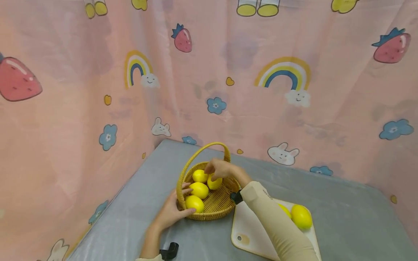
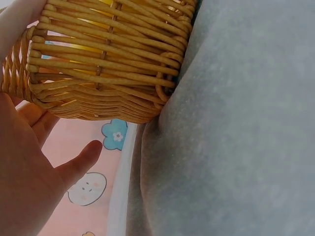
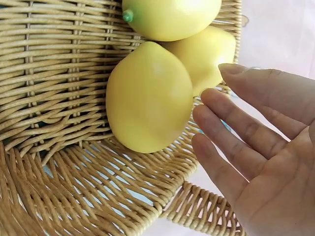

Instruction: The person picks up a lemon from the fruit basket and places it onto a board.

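Note:
A yellow wicker basket (image 1: 209, 216) with a tall arched handle holds several lemons (image 1: 199, 190). My left hand (image 1: 171, 206) steadies its left side, thumb along the near rim and fingers spread around the foot of the handle. From the left wrist view, that hand (image 2: 29, 167) reaches round the woven wall, one finger sticking out below. My right hand (image 1: 222, 168) is over the far part of the basket, above a lemon (image 1: 214, 182). Up close, the right hand (image 3: 266, 147) has loosely extended fingers beside a lemon (image 3: 149, 98), with nothing held.
To the right of the basket lies a white cutting board (image 1: 251, 228), partly hidden by my right sleeve (image 1: 277, 224). Two lemons rest on it, one (image 1: 301, 216) in full view. A pink patterned curtain (image 1: 209, 72) hangs behind the grey-covered table (image 1: 130, 214).

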Tool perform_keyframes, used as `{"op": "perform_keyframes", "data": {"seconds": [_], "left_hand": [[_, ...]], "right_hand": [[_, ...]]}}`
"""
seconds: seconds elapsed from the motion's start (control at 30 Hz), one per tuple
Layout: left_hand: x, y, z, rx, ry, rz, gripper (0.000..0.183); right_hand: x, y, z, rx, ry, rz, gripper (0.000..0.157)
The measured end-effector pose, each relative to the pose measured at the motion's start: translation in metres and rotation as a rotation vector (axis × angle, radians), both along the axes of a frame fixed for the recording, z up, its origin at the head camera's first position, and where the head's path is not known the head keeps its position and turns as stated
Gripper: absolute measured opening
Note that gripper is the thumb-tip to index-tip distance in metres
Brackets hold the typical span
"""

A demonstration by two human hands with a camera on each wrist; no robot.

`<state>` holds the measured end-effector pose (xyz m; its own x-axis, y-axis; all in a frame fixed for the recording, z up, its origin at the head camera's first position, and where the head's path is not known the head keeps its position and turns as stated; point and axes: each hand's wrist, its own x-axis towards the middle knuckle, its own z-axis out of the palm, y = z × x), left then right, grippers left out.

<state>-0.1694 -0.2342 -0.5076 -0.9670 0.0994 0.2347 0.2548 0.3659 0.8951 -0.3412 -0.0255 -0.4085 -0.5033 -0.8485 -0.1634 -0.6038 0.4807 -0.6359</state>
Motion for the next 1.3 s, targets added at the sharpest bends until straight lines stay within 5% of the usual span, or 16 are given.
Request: {"op": "perform_keyframes", "data": {"seconds": [0.43,0.97,1.3], "left_hand": [[-0.001,0.006,0.003,0.012,0.042,-0.033,0.067],[0.0,0.007,0.003,0.016,0.025,-0.022,0.068],[0.002,0.005,0.002,0.023,0.006,-0.006,0.066]], "right_hand": [[0.0,0.008,-0.005,0.047,0.024,-0.005,0.044],[0.011,0.016,-0.009,0.356,-0.1,0.02,0.036],[0.017,0.021,-0.016,0.343,-0.186,0.064,0.031]]}}
